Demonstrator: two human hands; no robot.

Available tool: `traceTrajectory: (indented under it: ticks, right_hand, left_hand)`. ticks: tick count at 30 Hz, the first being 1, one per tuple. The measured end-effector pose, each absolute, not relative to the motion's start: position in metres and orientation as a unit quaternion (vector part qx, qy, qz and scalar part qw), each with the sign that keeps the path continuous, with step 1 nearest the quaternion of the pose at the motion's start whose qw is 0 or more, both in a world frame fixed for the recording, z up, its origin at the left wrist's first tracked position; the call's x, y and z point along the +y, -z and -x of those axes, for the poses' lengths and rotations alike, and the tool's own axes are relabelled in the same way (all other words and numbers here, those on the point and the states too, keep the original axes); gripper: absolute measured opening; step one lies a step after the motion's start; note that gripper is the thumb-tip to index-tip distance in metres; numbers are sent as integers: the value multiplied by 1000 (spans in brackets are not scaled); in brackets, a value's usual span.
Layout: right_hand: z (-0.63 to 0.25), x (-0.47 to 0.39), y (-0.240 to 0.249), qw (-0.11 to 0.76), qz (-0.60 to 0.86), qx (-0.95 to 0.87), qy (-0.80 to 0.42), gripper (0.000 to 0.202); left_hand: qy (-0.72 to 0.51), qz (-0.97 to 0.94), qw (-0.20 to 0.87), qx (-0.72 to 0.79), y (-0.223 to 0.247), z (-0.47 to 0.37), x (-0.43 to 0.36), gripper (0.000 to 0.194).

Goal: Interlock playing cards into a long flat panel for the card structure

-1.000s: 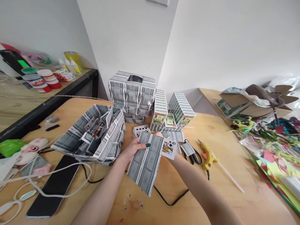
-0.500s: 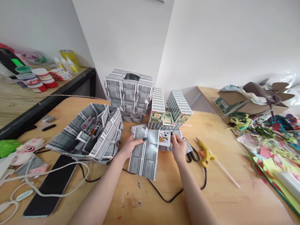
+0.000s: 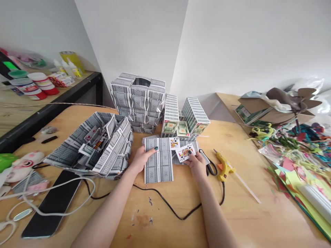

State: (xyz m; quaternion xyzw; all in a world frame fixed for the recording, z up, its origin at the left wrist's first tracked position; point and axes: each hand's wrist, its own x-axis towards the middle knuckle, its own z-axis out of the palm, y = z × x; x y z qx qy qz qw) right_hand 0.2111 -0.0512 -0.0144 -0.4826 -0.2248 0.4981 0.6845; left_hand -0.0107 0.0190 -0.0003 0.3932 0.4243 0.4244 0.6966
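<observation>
My left hand (image 3: 141, 157) grips the left edge of a panel of joined playing cards (image 3: 159, 165), patterned grey backs facing up, thumb on top. A face-up queen card (image 3: 174, 143) sticks out at the panel's upper right. Between the fingers of my right hand (image 3: 197, 164) is a jack card (image 3: 185, 153), face up and tilted, close to the panel's right edge. Behind that hand, more grey-backed cards (image 3: 178, 159) lie on the table, partly hidden. To the left stands an open box made of cards (image 3: 111, 162) with loose cards inside.
A yellow glue gun (image 3: 224, 166) with a glue stick lies right of my hands, beside black-handled scissors (image 3: 212, 168). Its black cable (image 3: 168, 205) crosses in front. Behind are card-box stacks (image 3: 170, 113) and a tall card-built block (image 3: 138, 100). A phone (image 3: 51, 206) lies at left.
The panel has been lowered and levelled toward the table. My right hand has moved slightly down and now shows a jack card, turned face up, in its fingers. The view has shifted a little.
</observation>
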Motion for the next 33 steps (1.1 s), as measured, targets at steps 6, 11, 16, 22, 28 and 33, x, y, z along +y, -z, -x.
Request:
traceTrajectory:
  ticks: [6, 11, 16, 22, 28, 33]
  right_hand:
    - [-199, -55, 10, 658, 453, -245, -548, 34]
    - [-193, -54, 12, 676, 445, -245, -533, 34]
    - [-186, -54, 9, 666, 443, -255, -543, 33]
    - [-181, -56, 7, 614, 431, -279, -600, 36]
    - [-183, -53, 7, 661, 444, -258, -547, 37]
    - [-177, -55, 7, 631, 458, -289, -555, 37]
  left_hand:
    - [-432, -384, 695, 427, 5, 10, 20, 46]
    - [-435, -384, 696, 422, 2, 11, 19, 42]
    - [-442, -383, 690, 427, 4, 13, 20, 44]
    - [-462, -375, 671, 443, 5, 16, 24, 46]
    - [-467, -379, 666, 441, 1, 14, 24, 43]
    - [-459, -385, 666, 445, 4, 15, 23, 43]
